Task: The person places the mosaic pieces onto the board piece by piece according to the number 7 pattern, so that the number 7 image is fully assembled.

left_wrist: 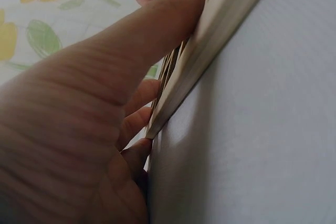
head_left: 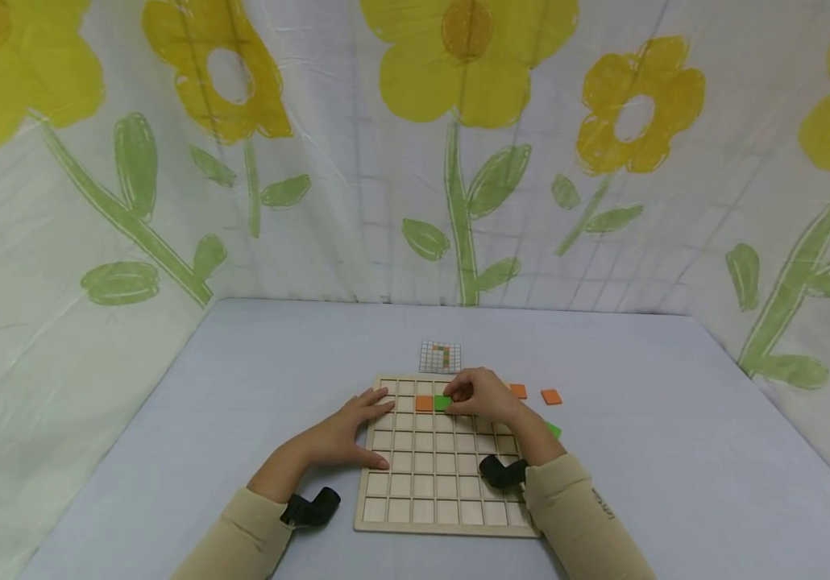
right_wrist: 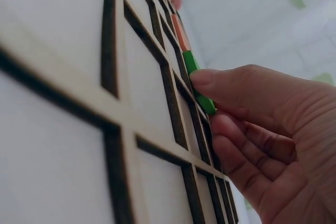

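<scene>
A wooden grid board [head_left: 451, 530] lies on the table, its cells framed by thin raised strips. My right hand [head_left: 486, 395] pinches a green square tile [head_left: 441, 403] at the board's upper part; in the right wrist view the thumb lies on the tile [right_wrist: 197, 80] with fingertips at its edge. Directly left of the green tile, an orange tile [head_left: 424, 403] sits in a cell. With fingers spread, my left hand [head_left: 342, 431] rests on the board's left edge. The left wrist view shows its thumb over the rim [left_wrist: 197, 59].
Just beyond the board lies a small card [head_left: 440, 357] printed with a grid and coloured squares. Right of the board are two loose orange tiles, one farther out [head_left: 551, 396], and a green tile [head_left: 554, 430] partly hidden by the right wrist. A flower-patterned curtain [head_left: 328, 242] hangs behind the table.
</scene>
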`<state>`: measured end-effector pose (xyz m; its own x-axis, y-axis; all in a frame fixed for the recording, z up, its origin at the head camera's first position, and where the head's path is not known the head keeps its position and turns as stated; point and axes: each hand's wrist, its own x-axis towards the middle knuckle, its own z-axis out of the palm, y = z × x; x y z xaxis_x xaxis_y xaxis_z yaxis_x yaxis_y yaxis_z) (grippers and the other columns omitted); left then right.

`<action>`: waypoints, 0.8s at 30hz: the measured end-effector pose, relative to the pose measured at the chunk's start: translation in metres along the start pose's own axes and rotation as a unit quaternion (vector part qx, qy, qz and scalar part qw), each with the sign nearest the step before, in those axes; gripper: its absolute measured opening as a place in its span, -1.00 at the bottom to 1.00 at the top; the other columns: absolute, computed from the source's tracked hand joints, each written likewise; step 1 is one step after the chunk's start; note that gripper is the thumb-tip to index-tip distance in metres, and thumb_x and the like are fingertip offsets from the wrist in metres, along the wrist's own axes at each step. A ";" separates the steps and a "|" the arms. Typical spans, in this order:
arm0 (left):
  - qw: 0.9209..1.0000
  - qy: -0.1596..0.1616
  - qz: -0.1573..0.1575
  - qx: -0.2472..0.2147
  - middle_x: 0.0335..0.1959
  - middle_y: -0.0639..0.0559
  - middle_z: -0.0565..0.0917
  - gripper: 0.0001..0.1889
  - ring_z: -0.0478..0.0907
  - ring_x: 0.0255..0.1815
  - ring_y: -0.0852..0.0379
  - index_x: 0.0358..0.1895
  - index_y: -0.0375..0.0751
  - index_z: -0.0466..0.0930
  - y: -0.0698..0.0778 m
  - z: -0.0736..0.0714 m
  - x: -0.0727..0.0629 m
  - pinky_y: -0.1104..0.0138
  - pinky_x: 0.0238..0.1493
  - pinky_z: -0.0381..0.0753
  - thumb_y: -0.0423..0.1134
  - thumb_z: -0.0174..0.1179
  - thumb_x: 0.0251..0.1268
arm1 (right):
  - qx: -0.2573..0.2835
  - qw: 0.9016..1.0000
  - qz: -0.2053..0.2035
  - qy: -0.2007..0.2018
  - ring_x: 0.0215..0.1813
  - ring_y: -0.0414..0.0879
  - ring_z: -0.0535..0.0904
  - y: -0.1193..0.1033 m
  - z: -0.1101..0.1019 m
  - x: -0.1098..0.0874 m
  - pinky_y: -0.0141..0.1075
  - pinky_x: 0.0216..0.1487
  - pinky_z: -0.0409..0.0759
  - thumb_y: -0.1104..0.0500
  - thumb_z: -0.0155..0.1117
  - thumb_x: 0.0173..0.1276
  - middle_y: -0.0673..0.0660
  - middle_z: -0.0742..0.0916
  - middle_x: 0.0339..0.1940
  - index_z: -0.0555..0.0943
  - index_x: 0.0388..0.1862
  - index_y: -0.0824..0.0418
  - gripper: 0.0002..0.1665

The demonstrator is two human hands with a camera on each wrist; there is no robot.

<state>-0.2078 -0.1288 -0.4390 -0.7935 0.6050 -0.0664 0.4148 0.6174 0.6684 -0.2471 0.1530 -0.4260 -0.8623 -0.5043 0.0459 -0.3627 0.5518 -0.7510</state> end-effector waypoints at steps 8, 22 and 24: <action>1.000 -0.002 -0.001 -0.002 0.51 -0.08 -0.01 -0.04 -0.23 0.53 -0.19 0.40 -0.15 0.20 0.001 -0.001 0.000 -0.18 0.40 -0.02 0.11 0.42 -0.12 | 0.005 1.000 -0.004 -0.002 -0.30 -0.18 0.59 0.001 0.000 0.001 -0.46 -0.29 0.59 0.25 0.42 0.10 0.19 0.68 -0.28 0.65 -0.24 0.33 -0.75; 1.000 0.001 0.006 -0.005 0.51 -0.09 -0.01 -0.04 -0.22 0.52 -0.21 0.40 -0.16 0.20 0.000 0.000 -0.001 -0.19 0.40 -0.01 0.10 0.42 -0.12 | 0.032 0.999 -0.006 -0.020 -0.25 -0.17 0.61 0.004 -0.006 0.001 -0.38 -0.23 0.62 0.20 0.41 0.12 0.21 0.69 -0.20 0.66 -0.16 0.32 -0.69; 1.000 -0.001 0.007 -0.006 0.51 -0.09 -0.01 -0.04 -0.22 0.52 -0.21 0.40 -0.16 0.20 0.000 0.001 0.000 -0.19 0.39 -0.02 0.10 0.42 -0.12 | 0.033 0.999 -0.014 -0.023 -0.24 -0.17 0.61 0.005 -0.008 0.000 -0.37 -0.22 0.62 0.21 0.40 0.13 0.23 0.69 -0.19 0.65 -0.14 0.35 -0.67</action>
<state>-0.2075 -0.1281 -0.4404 -0.7869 0.6144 -0.0579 0.4203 0.6023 0.6786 -0.2516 0.1612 -0.4241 -0.8351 -0.5487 0.0383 -0.3605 0.4935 -0.7915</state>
